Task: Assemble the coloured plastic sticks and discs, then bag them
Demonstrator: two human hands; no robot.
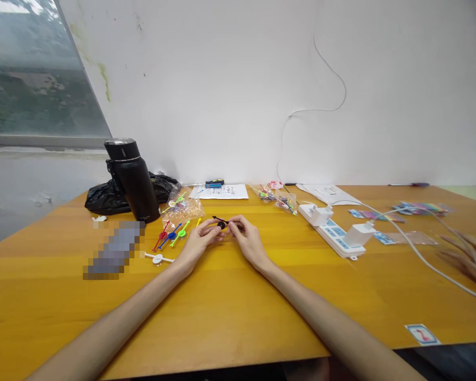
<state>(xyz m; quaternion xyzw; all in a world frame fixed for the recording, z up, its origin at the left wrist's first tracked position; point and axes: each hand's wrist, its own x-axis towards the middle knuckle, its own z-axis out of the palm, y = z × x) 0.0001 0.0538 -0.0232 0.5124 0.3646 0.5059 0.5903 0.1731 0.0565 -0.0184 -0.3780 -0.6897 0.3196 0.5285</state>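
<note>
My left hand [201,241] and my right hand [249,241] meet over the middle of the table, fingers closed in pinches. Between them is a small black arrow spinner: its round black disc [221,225] sits at my left fingertips, while my right fingers grip the tail of its arrow [219,219], which points left. Close by on the left lie a red arrow spinner [162,235], a blue one [172,236], a green one [182,233] and a white one [157,259]. A yellow arrow [199,222] shows partly behind my left hand.
A black thermos flask [133,182] stands before a black plastic bag [103,197]. A clear bag [184,209] lies behind the spinners. A white power strip [333,235] with plugs and cables is at right. Another person's blurred hand [468,256] is at the far right.
</note>
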